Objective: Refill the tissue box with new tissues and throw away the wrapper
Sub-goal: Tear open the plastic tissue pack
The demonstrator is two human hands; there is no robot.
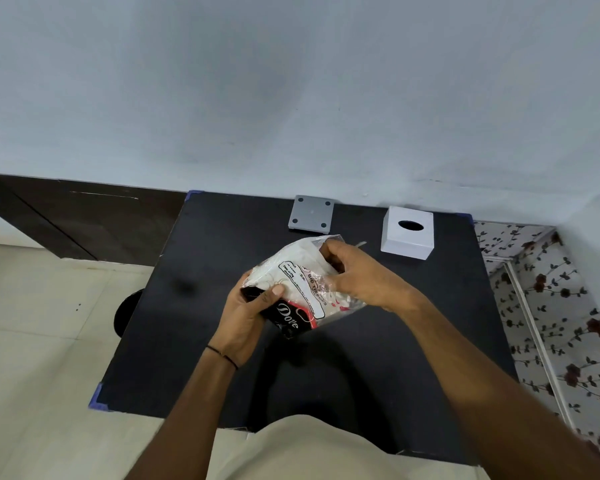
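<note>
A clear plastic tissue pack [300,282] with white tissues, a printed label and a black-and-red end is held above the middle of the black table [194,306]. My left hand [248,315] grips its near lower end, thumb on top. My right hand [357,275] clasps its far upper end, with the fingers curled into the opening of the wrapper. The white cube tissue box [407,232] stands at the table's far right with its oval slot facing up. Its grey base plate [311,214] lies apart from it at the far edge, showing round feet at the corners.
The table stands against a pale wall. A dark round object [127,311] sits on the tiled floor beside the left table edge. A floral-patterned surface [555,323] lies to the right. A thin white strip [359,243] lies on the table behind my right hand.
</note>
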